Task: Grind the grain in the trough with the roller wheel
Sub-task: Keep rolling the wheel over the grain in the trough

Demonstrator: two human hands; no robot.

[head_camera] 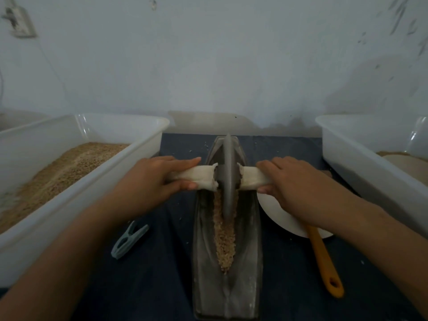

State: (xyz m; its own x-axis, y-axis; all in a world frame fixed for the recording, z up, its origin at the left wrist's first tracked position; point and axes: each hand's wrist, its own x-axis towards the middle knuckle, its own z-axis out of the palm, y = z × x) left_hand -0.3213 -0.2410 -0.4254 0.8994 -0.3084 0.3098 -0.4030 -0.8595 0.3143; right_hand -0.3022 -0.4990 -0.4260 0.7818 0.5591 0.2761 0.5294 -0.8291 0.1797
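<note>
Head view. Your left hand (148, 179) grips the cloth-wrapped left handle (199, 177) of the wheel (228, 179): the fingers lie over the top, the thumb curls beneath. Your right hand (298, 184) grips the right handle (252, 179) the same way, thumb under the wrap. Both hands are clenched on the axle, one on each side of the wheel.

The wheel stands upright on edge in the trough (228, 262), seated in the groove toward the far half. The trough is a long, dark, boat-shaped block lying lengthwise away from you on the dark blue surface (148, 286).

The grain (225, 239) fills the groove from the wheel's near edge toward your end, a narrow tan strip tapering to a point. A few loose grains lie scattered on the surface beside the trough.

Left of the trough stands a white tub (129, 158) holding a bed of tan meal (69, 163). A second white tub (361, 158) stands on the right; its contents are mostly hidden. A grey-green peg (129, 239) lies on the surface between the left tub and the trough. A white plate (280, 218) lies just right of the trough, partly under your right wrist. An orange handle (324, 260) of some utensil reaches from the plate toward you; its head is hidden.
</note>
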